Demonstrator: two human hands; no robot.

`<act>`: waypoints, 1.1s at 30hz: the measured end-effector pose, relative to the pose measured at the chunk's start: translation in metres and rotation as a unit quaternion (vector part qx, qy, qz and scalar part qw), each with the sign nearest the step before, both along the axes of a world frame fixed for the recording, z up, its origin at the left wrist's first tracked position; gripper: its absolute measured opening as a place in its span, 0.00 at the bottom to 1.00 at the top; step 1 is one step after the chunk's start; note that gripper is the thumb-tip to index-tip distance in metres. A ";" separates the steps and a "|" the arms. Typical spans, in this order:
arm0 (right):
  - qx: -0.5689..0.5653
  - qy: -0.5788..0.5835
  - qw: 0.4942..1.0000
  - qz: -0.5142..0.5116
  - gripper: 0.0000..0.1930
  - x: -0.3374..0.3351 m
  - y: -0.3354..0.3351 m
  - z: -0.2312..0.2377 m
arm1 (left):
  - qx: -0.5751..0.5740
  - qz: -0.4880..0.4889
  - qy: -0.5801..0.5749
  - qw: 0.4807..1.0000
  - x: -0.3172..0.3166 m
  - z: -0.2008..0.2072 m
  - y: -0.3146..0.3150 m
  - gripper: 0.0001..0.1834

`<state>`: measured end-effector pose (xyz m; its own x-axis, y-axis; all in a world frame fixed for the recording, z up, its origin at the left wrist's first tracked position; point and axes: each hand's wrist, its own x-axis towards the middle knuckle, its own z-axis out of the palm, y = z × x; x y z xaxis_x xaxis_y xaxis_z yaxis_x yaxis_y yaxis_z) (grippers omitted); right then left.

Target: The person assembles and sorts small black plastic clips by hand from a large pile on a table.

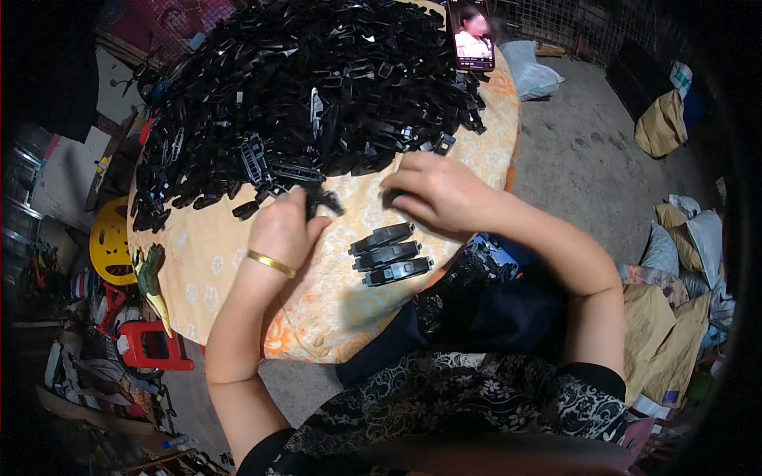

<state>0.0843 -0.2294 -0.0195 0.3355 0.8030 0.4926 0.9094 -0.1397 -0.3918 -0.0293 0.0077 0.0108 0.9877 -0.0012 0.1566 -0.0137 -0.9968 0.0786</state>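
Note:
A big heap of black plastic clip-like pieces [317,87] covers the far part of a round table. At the heap's near edge, my left hand [282,226], with a gold bangle at the wrist, closes its thumb and fingers around a slightly blurred black plastic piece [325,204]. My right hand [436,190] is curled over the cloth to the right, its fingers bent around a dark piece mostly hidden beneath them. Between my hands and closer to me, three long black plastic clips [386,255] lie side by side in a neat row.
A peach flowered cloth [210,262] covers the table. A phone [472,36] playing video stands at the far right edge. Red [155,347] and yellow [111,242] plastic items are on the left. Sacks and brown paper bags [663,341] lie on the floor at right.

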 end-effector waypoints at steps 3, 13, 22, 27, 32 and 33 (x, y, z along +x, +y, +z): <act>-0.077 0.038 0.996 0.025 0.11 -0.011 0.011 0.001 | -0.002 -0.069 -0.093 0.993 0.007 -0.015 -0.019 0.18; -0.070 0.132 0.989 -0.004 0.12 0.000 0.010 0.002 | -0.077 -0.105 -0.155 0.979 -0.001 -0.011 -0.020 0.17; -0.060 0.031 0.998 0.002 0.13 -0.003 0.005 0.002 | -0.130 -0.147 -0.152 0.969 -0.005 -0.004 -0.024 0.10; -0.102 0.042 0.994 0.004 0.12 0.004 -0.001 0.011 | -0.193 -0.187 -0.027 0.963 -0.009 -0.003 -0.024 0.04; -0.058 0.050 0.997 0.026 0.14 0.003 0.001 0.009 | -0.158 -0.204 -0.087 0.962 0.006 -0.009 -0.023 0.06; -0.058 0.050 0.997 0.027 0.14 0.001 0.002 0.009 | -0.134 -0.219 -0.152 0.955 0.011 -0.010 -0.023 0.10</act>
<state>0.0855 -0.2273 -0.0102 0.3323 0.8714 0.3609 0.8743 -0.1410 -0.4645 -0.0186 -0.0152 0.0006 0.8105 -0.3241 0.4879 -0.4876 -0.8349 0.2552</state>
